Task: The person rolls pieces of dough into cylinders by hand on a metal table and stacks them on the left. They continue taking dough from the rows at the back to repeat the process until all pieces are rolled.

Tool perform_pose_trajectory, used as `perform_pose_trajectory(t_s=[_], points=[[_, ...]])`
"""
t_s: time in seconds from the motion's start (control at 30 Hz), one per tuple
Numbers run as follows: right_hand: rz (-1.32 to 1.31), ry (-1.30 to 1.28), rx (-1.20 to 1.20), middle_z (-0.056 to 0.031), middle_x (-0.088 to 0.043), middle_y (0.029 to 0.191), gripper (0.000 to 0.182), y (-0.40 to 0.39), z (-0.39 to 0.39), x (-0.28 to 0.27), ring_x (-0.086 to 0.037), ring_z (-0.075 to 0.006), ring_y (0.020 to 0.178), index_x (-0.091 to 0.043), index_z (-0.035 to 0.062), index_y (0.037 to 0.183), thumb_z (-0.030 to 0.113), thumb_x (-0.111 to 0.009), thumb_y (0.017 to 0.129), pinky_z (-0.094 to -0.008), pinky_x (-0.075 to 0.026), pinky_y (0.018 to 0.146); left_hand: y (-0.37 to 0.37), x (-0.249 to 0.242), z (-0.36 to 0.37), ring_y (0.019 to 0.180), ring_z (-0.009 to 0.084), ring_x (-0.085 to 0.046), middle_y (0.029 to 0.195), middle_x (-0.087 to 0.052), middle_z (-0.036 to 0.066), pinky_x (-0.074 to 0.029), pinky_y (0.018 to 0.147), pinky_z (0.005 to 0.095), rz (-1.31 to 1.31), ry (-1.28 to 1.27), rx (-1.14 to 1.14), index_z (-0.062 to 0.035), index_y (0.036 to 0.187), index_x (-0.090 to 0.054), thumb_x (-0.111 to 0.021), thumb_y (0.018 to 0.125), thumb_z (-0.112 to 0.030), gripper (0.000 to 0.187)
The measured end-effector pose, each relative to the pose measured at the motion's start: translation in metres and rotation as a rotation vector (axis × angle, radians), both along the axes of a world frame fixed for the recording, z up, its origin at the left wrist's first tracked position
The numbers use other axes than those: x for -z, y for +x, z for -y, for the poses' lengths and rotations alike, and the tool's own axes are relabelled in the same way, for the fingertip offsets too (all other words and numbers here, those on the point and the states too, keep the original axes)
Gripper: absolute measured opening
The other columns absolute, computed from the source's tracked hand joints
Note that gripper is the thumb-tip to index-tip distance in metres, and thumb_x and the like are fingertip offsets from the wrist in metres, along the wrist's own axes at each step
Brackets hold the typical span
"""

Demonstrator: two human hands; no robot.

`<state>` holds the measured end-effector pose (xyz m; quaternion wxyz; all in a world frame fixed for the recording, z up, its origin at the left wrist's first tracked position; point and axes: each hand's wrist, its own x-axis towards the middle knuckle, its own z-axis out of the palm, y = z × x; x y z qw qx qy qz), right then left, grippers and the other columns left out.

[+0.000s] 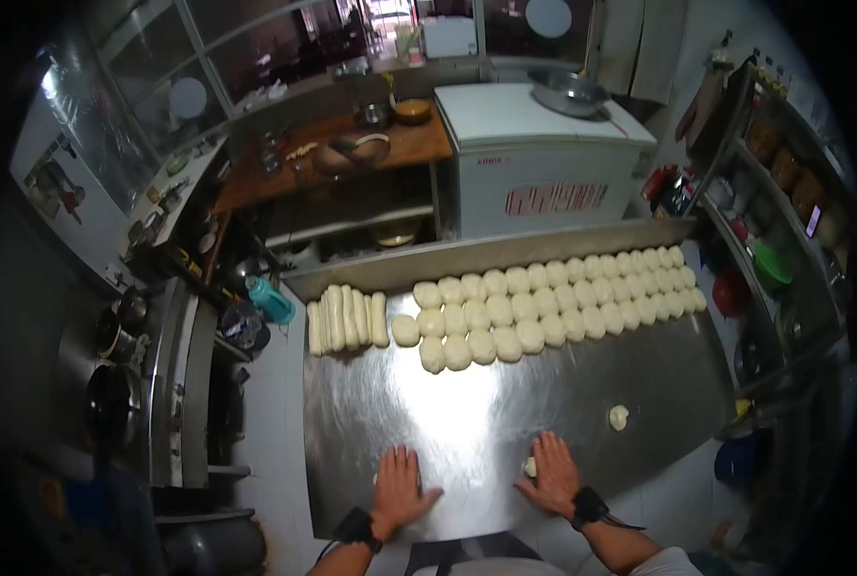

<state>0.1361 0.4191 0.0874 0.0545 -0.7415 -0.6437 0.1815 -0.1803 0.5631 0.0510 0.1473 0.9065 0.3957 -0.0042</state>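
Note:
My left hand (400, 490) lies palm down near the front edge of the steel table (563, 394), fingers stretched out. Slivers of something pale show at its sides; most of it is hidden under the palm. Further right, my right hand (551, 477) is also flat and palm down. A small piece of dough (530, 468) peeks out at its left side, partly covered. Beyond that hand a loose scrap of dough (618, 417) rests on the metal. Several rows of round dough balls (505, 309) line the back, with long dough rolls (347, 319) side by side at the left.
A raised metal backsplash (544, 242) runs along the table's rear. Behind it stand a white chest freezer (544, 163) and a wooden counter (414, 144). Stove equipment (169, 384) and a turquoise jug (270, 300) are at the left; loaded shelves (774, 221) rise at the right.

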Motion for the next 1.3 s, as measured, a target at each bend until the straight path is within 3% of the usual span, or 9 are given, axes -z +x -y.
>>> perform_pose_trajectory(t_s=[0.17,0.3,0.37,0.47,0.63,0.8,1.07,1.2,1.3], points=[[0.060,0.148,0.002,-0.0304,-0.030,0.162,0.087,0.026,-0.088,0.030,-0.026,-0.0407,0.153,-0.032,-0.0122,0.152,0.051,-0.055,0.096,-0.0513,-0.018,0.126,0.053,0.019,-0.094,0.153,0.0513,-0.016,0.160,-0.026,0.038,-0.010,0.125,0.0576,0.123,0.184,-0.174,0.0129,0.151,-0.036,-0.054,0.087,-0.076,0.111],[-0.106,0.040,-0.191,-0.0295,-0.035,0.160,0.084,0.004,0.052,0.046,-0.026,-0.0400,0.153,-0.036,-0.0113,0.151,0.049,-0.056,0.096,-0.0549,-0.017,0.125,-0.009,-0.016,0.035,0.153,0.0518,-0.017,0.161,-0.026,0.036,-0.009,0.126,0.0571,-0.071,-0.132,-0.039,0.0113,0.153,-0.034,-0.054,0.087,-0.075,0.111],[-0.103,0.067,-0.187,-0.0303,-0.037,0.158,0.083,-0.001,0.074,0.049,-0.029,-0.0425,0.151,-0.039,-0.0112,0.149,0.049,-0.056,0.096,-0.0553,-0.017,0.125,-0.019,-0.047,0.090,0.150,0.0558,-0.019,0.157,-0.034,0.034,-0.012,0.123,0.0656,-0.105,-0.148,-0.014,0.0053,0.150,-0.042,-0.067,0.085,-0.057,0.094],[0.085,-0.055,-0.142,-0.0289,-0.034,0.161,0.083,0.001,0.001,0.038,-0.025,-0.0392,0.154,-0.034,-0.0110,0.152,0.047,-0.055,0.097,-0.0564,-0.017,0.125,0.004,0.004,0.018,0.152,0.0517,-0.019,0.160,-0.027,0.037,-0.008,0.126,0.0573,-0.098,-0.089,-0.008,0.0110,0.153,-0.033,-0.055,0.087,-0.074,0.111],[0.040,0.135,-0.036,-0.0279,-0.028,0.164,0.083,0.009,-0.081,0.039,-0.023,-0.0381,0.155,-0.029,-0.0099,0.155,0.046,-0.054,0.098,-0.0558,-0.016,0.126,0.055,0.017,-0.059,0.149,0.0524,-0.025,0.156,-0.031,0.039,-0.014,0.123,0.0616,0.119,0.155,-0.044,0.0133,0.148,-0.038,-0.052,0.094,-0.065,0.097],[0.033,-0.136,-0.243,-0.0268,-0.033,0.161,0.089,-0.042,0.083,0.032,-0.024,-0.0410,0.154,-0.037,-0.0072,0.152,0.052,-0.064,0.092,-0.0593,-0.016,0.125,0.007,-0.020,0.071,0.152,0.0539,-0.018,0.162,-0.027,0.033,-0.009,0.121,0.0698,-0.244,-0.121,0.158,0.0017,0.157,-0.035,-0.053,0.093,-0.067,0.095],[0.199,0.150,-0.076,-0.0206,-0.037,0.161,0.082,-0.006,-0.075,0.039,-0.027,-0.0415,0.152,-0.044,0.0014,0.151,0.055,-0.062,0.092,-0.0618,-0.016,0.123,0.045,-0.003,-0.051,0.149,0.0586,-0.017,0.164,-0.027,0.027,-0.008,0.117,0.0747,-0.041,0.098,-0.102,-0.0062,0.157,-0.039,-0.054,0.092,-0.063,0.087],[0.190,-0.134,-0.308,-0.0171,-0.038,0.162,0.077,-0.042,0.081,0.020,-0.027,-0.0468,0.150,-0.049,0.0129,0.152,0.058,-0.061,0.091,-0.0680,-0.014,0.121,-0.052,-0.017,0.065,0.148,0.0626,-0.013,0.167,-0.026,0.022,-0.007,0.117,0.0762,-0.147,-0.094,0.044,-0.0181,0.160,-0.038,-0.052,0.090,-0.073,0.090],[0.125,-0.043,-0.248,-0.0176,-0.037,0.162,0.075,-0.032,0.058,0.025,-0.028,-0.0481,0.149,-0.049,0.0114,0.151,0.056,-0.060,0.092,-0.0670,-0.014,0.122,-0.065,-0.013,0.062,0.147,0.0638,-0.015,0.167,-0.025,0.024,-0.007,0.117,0.0760,-0.159,-0.108,0.027,-0.0210,0.159,-0.040,-0.055,0.088,-0.074,0.090]])
